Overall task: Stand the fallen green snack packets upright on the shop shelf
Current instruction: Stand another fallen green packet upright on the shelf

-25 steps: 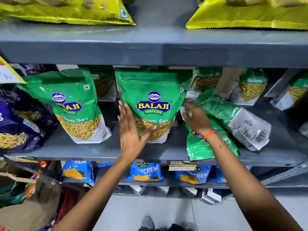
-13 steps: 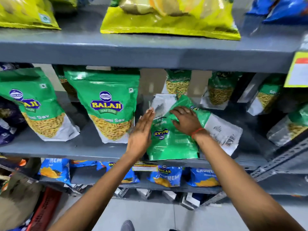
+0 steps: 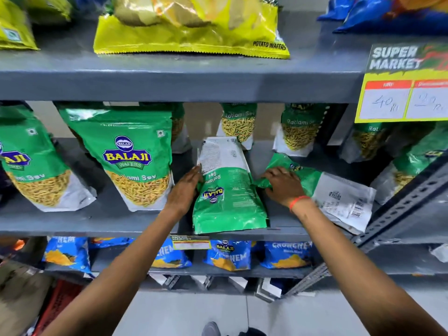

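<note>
Your left hand [image 3: 186,190] lies flat and open against the left edge of the fallen packet [image 3: 228,187] at the centre of the middle shelf [image 3: 109,221], fingers together, pressing rather than gripping; your right hand [image 3: 283,187], at about 3 o'clock from it, has its fingers curled down on the green end of a second fallen packet [image 3: 322,192], though whether they pinch the foil or only rest on it is not clear. The centre packet lies back-side up and upside down, its green top right at the shelf lip at 6 o'clock, so a careless push could probably slide it off the front edge. It also lies just beside the upright packet [image 3: 126,156] at 9 o'clock, and swinging it up fast could knock that one over. The second packet's white end sits near the rack upright at 4 o'clock and may snag there. Compared with half a second ago, the two packets, then overlapping under your right hand, now lie apart, your right hand has moved out to the right-hand one, and your left hand stays on the first packet's left edge.
</note>
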`<move>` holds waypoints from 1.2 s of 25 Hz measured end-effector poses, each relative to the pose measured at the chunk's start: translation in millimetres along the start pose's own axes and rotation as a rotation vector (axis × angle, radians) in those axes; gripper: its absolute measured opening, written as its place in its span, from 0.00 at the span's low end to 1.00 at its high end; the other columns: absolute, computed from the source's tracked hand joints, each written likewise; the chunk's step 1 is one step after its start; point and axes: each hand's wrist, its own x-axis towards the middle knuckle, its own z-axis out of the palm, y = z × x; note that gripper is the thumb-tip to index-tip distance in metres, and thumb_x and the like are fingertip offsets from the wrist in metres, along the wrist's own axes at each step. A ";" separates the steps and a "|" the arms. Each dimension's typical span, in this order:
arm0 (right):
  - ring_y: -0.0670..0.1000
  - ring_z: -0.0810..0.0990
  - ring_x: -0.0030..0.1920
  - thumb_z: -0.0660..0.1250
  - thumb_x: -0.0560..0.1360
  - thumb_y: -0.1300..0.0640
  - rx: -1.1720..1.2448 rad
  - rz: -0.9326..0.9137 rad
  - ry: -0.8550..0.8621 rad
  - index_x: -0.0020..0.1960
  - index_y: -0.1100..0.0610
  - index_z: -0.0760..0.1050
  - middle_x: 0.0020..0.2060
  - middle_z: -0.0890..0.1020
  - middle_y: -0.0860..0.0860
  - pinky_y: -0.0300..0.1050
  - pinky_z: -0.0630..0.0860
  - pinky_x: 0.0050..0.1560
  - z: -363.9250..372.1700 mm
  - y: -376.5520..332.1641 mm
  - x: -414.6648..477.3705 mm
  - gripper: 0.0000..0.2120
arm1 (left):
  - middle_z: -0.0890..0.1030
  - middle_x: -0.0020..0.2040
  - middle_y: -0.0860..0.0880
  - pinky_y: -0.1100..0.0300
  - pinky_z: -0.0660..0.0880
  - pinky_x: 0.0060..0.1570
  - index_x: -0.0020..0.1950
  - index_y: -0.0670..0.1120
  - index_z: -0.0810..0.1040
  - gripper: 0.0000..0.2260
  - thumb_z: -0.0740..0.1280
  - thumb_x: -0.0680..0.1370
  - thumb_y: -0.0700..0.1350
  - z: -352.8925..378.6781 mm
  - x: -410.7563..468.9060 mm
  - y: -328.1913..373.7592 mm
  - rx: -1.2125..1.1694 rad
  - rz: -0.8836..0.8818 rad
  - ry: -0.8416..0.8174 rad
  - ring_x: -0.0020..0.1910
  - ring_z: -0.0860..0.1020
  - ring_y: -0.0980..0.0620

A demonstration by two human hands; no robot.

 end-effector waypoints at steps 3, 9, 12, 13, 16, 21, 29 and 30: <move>0.57 0.65 0.69 0.64 0.72 0.55 -0.119 0.044 -0.077 0.62 0.53 0.71 0.64 0.73 0.55 0.64 0.58 0.71 0.6 4.2 5.3 0.19 | 0.64 0.74 0.47 0.51 0.67 0.67 0.70 0.45 0.64 0.25 0.58 0.74 0.31 1.0 0.3 2.3 0.071 0.057 0.030 0.71 0.66 0.46; 0.58 0.70 0.66 0.62 0.71 0.62 0.009 -0.106 0.006 0.64 0.56 0.70 0.62 0.77 0.58 0.58 0.52 0.74 4.6 -14.6 21.8 0.21 | 0.76 0.62 0.37 0.48 0.73 0.51 0.71 0.51 0.57 0.21 0.55 0.79 0.42 -0.4 -0.4 9.1 0.022 -0.044 -0.057 0.54 0.77 0.35; 0.59 0.75 0.60 0.64 0.71 0.61 0.083 -0.159 0.221 0.63 0.55 0.71 0.58 0.80 0.56 0.52 0.63 0.69 9.4 -12.0 19.0 0.20 | 0.79 0.54 0.33 0.48 0.72 0.48 0.60 0.44 0.65 0.13 0.58 0.77 0.46 -3.4 2.1 14.2 -0.107 -0.057 0.010 0.50 0.78 0.36; 0.59 0.75 0.59 0.64 0.72 0.61 0.122 -0.180 0.273 0.61 0.55 0.73 0.58 0.80 0.56 0.50 0.67 0.64 10.0 -10.2 18.1 0.17 | 0.79 0.54 0.34 0.47 0.73 0.50 0.57 0.44 0.67 0.14 0.59 0.75 0.50 -5.5 3.3 15.3 -0.248 -0.096 0.024 0.51 0.78 0.36; 0.58 0.76 0.55 0.66 0.72 0.63 0.250 -0.217 0.382 0.53 0.59 0.76 0.54 0.81 0.58 0.45 0.67 0.51 7.1 -9.7 15.5 0.10 | 0.80 0.55 0.38 0.43 0.74 0.55 0.47 0.48 0.70 0.20 0.55 0.68 0.62 -8.9 6.6 17.1 -0.528 -0.185 0.080 0.53 0.78 0.40; 0.61 0.77 0.51 0.61 0.72 0.58 0.595 -0.090 0.560 0.50 0.68 0.76 0.48 0.81 0.67 0.42 0.68 0.53 -9.6 -16.4 18.0 0.14 | 0.83 0.40 0.53 0.50 0.72 0.45 0.47 0.47 0.73 0.11 0.63 0.69 0.51 -15.1 24.1 23.9 -0.779 -0.157 0.273 0.42 0.80 0.53; 0.54 0.75 0.38 0.61 0.77 0.58 0.770 0.066 0.671 0.44 0.67 0.71 0.37 0.78 0.66 0.48 0.68 0.39 -34.4 -21.5 30.9 0.11 | 0.75 0.44 0.34 0.49 0.71 0.43 0.49 0.43 0.65 0.07 0.61 0.78 0.45 -37.1 66.9 44.5 -0.659 -0.073 0.338 0.45 0.76 0.40; 0.54 0.73 0.37 0.60 0.77 0.57 0.785 0.082 0.671 0.42 0.66 0.70 0.35 0.76 0.65 0.48 0.66 0.38 -36.0 -23.7 31.6 0.11 | 0.74 0.43 0.36 0.46 0.72 0.45 0.48 0.44 0.65 0.07 0.61 0.78 0.46 -36.2 71.7 44.7 -0.661 -0.088 0.319 0.44 0.75 0.43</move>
